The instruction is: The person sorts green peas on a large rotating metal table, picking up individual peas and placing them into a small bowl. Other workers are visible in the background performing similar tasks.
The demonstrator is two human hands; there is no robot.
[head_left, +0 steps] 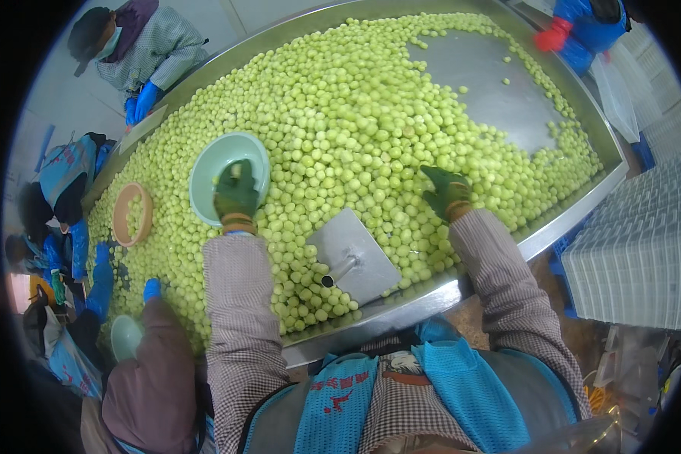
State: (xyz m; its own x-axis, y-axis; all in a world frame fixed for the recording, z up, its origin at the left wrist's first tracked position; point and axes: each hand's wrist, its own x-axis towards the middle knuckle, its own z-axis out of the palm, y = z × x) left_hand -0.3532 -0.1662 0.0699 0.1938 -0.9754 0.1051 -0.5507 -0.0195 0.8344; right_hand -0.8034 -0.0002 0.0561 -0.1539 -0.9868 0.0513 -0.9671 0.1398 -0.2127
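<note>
My left hand (238, 190), in a dark green glove, reaches into a pale green plastic bowl (203, 170) resting on a deep layer of round green fruits (317, 159). A small pale spot shows at its fingers; whether it is a held fruit is unclear. On the right, my right hand (447, 192), gloved alike, is over the fruits with thumb and fingers apart and nothing visible between them. Between my forearms, a flat metal plate with a short tube handle (354, 258) lies tilted on the fruits near the table's front rim.
The large metal table has a raised rim (374, 326). An orange bowl (132, 214) holds some fruits; another pale bowl (127, 337) is nearer. Co-workers' gloved hands (146, 101) are along the left and far sides. Stacked plastic crates (630, 278) stand right.
</note>
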